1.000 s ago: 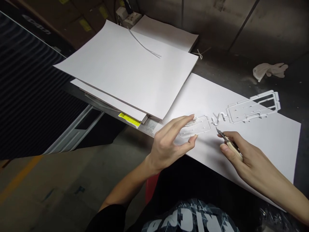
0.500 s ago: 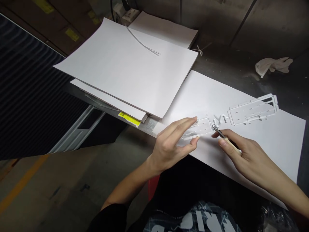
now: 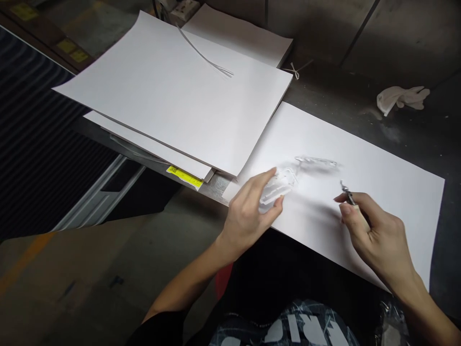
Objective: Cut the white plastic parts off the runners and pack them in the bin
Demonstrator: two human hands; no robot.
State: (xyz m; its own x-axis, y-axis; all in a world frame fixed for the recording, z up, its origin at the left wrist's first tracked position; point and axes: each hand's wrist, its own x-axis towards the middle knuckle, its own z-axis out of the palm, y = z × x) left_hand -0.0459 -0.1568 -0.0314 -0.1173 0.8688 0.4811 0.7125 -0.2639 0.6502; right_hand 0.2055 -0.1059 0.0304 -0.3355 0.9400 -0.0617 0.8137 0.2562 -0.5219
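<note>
My left hand [image 3: 250,211] is closed around one end of a white plastic part [image 3: 288,179], a flat frame with holes that is lifted off the white sheet [image 3: 378,192] and smeared by motion. My right hand [image 3: 374,235] grips a small pointed hand tool [image 3: 348,196] with a pale handle, its metal tip pointing up and left, a short way right of the plastic part. Both hands are over the near half of the sheet.
A stack of large white sheets [image 3: 173,101] overlaps the table's left end, with a thin white strip [image 3: 205,57] on top and a yellow label [image 3: 184,177] under its edge. A white cloth glove [image 3: 401,97] lies at the back right. Dark table [image 3: 342,81] behind; floor at the left.
My left hand has lifted the plastic part off the sheet and is swinging it, so it now blurs. My right hand has drawn the tool back to the right, away from the part.
</note>
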